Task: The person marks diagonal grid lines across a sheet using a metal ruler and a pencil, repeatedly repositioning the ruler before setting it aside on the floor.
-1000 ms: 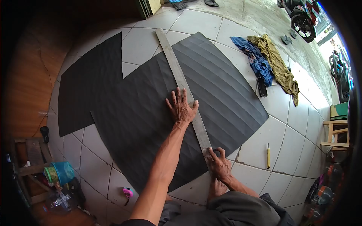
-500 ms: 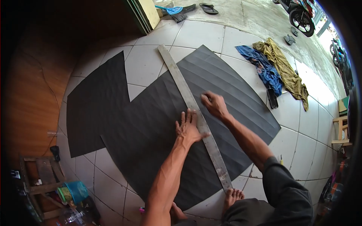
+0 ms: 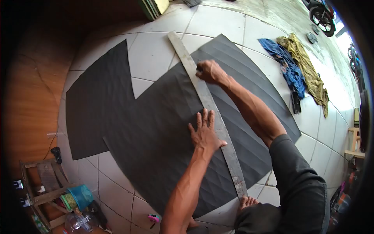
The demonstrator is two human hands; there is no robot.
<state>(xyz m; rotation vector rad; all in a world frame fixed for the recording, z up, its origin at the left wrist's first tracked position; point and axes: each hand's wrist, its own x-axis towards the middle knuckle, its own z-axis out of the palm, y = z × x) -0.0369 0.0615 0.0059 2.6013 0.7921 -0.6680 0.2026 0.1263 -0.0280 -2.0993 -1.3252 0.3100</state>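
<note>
- Ruler [image 3: 230,160] flat on black sheet [image 3: 156,136], under thumb of spread left grip [image 3: 205,137]
- At far half, right grip [image 3: 210,73] curled around something small, dark
- Long axis slanting far left to near right, ending at foot [image 3: 248,202]

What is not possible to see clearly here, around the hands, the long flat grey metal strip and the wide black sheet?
Head view, now:
- What the curled right hand may hold: the fingers hide it; only something dark shows.
- Any fine marks on the metal strip: too small.
- The black sheet beneath the left hand: covered.
- The black-wheeled motorcycle's upper part: cut off by the top edge.
</note>
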